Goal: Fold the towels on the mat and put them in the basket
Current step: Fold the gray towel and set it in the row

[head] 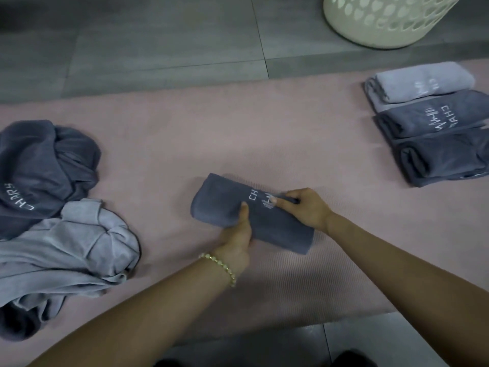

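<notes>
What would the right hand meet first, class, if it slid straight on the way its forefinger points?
Probably the thumb of the left hand, lying on the same folded dark towel just ahead of the right hand; depth is unclear.

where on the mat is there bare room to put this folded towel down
Widest bare mat lies between the crumpled towels on the left and the folded stack on the right, beyond the held towel. More bare mat lies nearer than the stack. The left edge is crowded.

mat | folded towel centre | folded towels right | crumpled towels left
</notes>
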### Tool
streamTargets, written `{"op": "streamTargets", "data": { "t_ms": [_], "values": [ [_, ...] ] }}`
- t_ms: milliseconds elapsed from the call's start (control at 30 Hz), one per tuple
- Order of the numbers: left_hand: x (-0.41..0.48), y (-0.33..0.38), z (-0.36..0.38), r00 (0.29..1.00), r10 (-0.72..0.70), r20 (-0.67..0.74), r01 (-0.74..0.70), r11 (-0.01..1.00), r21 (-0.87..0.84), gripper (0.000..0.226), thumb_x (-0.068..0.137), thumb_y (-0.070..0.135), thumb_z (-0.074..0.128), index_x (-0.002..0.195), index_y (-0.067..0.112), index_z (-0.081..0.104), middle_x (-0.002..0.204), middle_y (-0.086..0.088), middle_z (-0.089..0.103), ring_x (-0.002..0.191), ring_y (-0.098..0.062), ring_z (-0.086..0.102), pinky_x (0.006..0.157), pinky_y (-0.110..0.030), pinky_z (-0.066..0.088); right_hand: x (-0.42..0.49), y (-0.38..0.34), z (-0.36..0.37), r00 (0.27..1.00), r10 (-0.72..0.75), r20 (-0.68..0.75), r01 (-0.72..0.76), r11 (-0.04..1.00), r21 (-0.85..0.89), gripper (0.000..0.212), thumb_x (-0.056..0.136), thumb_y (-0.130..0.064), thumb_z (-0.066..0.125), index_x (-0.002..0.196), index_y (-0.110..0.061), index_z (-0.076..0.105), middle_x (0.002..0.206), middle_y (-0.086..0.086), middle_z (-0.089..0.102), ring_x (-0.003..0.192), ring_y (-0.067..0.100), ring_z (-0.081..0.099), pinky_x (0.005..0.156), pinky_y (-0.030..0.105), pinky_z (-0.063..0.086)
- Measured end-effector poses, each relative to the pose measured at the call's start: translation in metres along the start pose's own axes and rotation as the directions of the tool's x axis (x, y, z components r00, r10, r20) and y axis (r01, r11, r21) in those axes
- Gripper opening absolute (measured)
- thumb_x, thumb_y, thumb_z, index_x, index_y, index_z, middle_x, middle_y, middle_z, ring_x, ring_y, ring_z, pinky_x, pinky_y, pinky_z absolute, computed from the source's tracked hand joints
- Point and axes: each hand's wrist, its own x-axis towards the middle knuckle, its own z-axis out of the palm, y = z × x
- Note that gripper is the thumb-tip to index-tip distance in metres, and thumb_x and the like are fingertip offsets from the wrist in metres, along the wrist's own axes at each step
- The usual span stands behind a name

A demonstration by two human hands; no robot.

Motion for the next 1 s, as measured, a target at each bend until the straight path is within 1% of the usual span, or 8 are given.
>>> {"op": "streamTargets", "data": {
  "t_ms": [133,233,300,400,667,767,833,1000],
  "values": [
    [-0.012,0.004,0.015,0.979,0.195,0.060,-0.195,0.981,-0.001,0.047,0.079,0.034,0.073,0.114,0.005,0.061,0.112,-0.009,0.069,0.100,-0.023,0.066,0.092,-0.041,0.053,-0.029,-0.005,0.011,0.996,0.061,-0.073,-0.029,0.925,0.378,0.036,0.090,-0.036,0.060,0.081,-0.002,0.066,0.073,0.004,0.066,0.068,0.012,0.059,0.061,0.020,0.049],
    [-0.021,0.025,0.016,0.882,0.319,0.347,-0.364,0.928,0.073,0.042,0.083,0.028,0.071,0.118,0.007,0.061,0.112,-0.008,0.070,0.102,-0.023,0.067,0.091,-0.041,0.053,-0.044,-0.004,-0.012,0.993,0.115,0.028,-0.115,0.878,0.465,0.036,0.091,-0.040,0.057,0.103,-0.007,0.061,0.098,0.004,0.068,0.090,0.014,0.063,0.076,0.018,0.048],
    [-0.030,0.043,0.023,0.795,0.230,0.561,-0.393,0.901,0.187,0.045,0.083,0.032,0.069,0.122,0.013,0.059,0.114,-0.003,0.069,0.104,-0.019,0.066,0.091,-0.037,0.053,-0.052,-0.003,-0.032,0.969,0.078,0.235,-0.208,0.772,0.601,0.044,0.092,-0.046,0.051,0.123,-0.015,0.058,0.119,0.001,0.066,0.110,0.015,0.062,0.093,0.025,0.047],
    [-0.042,0.062,0.048,0.702,0.061,0.710,-0.466,0.793,0.392,0.052,0.079,0.045,0.067,0.123,0.021,0.058,0.114,0.003,0.069,0.103,-0.013,0.067,0.089,-0.029,0.053,-0.068,0.000,-0.058,0.943,0.023,0.333,-0.283,0.583,0.761,0.043,0.091,-0.043,0.046,0.125,-0.020,0.057,0.123,0.002,0.066,0.114,0.016,0.062,0.095,0.031,0.050],
    [-0.053,0.039,0.172,0.619,0.083,0.781,-0.725,0.443,0.527,0.030,0.093,0.038,0.052,0.108,0.014,0.062,0.092,0.010,0.065,0.071,0.011,0.060,0.061,-0.004,0.044,-0.103,0.066,-0.122,0.977,0.202,-0.071,-0.022,0.425,0.905,0.048,0.086,-0.033,0.061,0.130,-0.014,0.056,0.125,0.009,0.064,0.117,0.024,0.060,0.099,0.034,0.049],
    [-0.040,0.027,0.211,0.582,0.200,0.788,-0.812,0.082,0.578,0.044,0.095,0.033,0.050,0.129,0.005,0.051,0.123,-0.008,0.058,0.103,-0.012,0.058,0.083,-0.014,0.039,-0.126,0.103,-0.163,0.880,0.376,-0.291,0.147,0.366,0.919,0.072,0.063,-0.043,0.079,0.125,-0.012,0.060,0.119,0.007,0.067,0.111,0.023,0.063,0.086,0.028,0.055],
    [-0.025,0.019,0.230,0.580,0.244,0.777,-0.772,-0.142,0.620,0.053,0.094,0.039,0.050,0.137,0.009,0.043,0.136,-0.014,0.046,0.122,-0.027,0.048,0.100,-0.026,0.037,-0.140,0.129,-0.189,0.797,0.458,-0.393,0.249,0.344,0.905,0.058,0.075,-0.036,0.071,0.125,-0.010,0.060,0.117,0.006,0.068,0.108,0.021,0.064,0.081,0.025,0.057],
    [-0.010,-0.011,0.263,0.581,0.175,0.795,-0.679,-0.434,0.592,0.066,0.094,0.050,0.041,0.149,0.019,0.022,0.155,-0.004,0.023,0.138,-0.027,0.027,0.112,-0.037,0.025,-0.160,0.171,-0.237,0.623,0.521,-0.584,0.473,0.344,0.811,0.035,0.091,-0.024,0.059,0.124,-0.016,0.058,0.111,-0.001,0.069,0.095,0.014,0.066,0.069,0.023,0.056]
  ]
}}
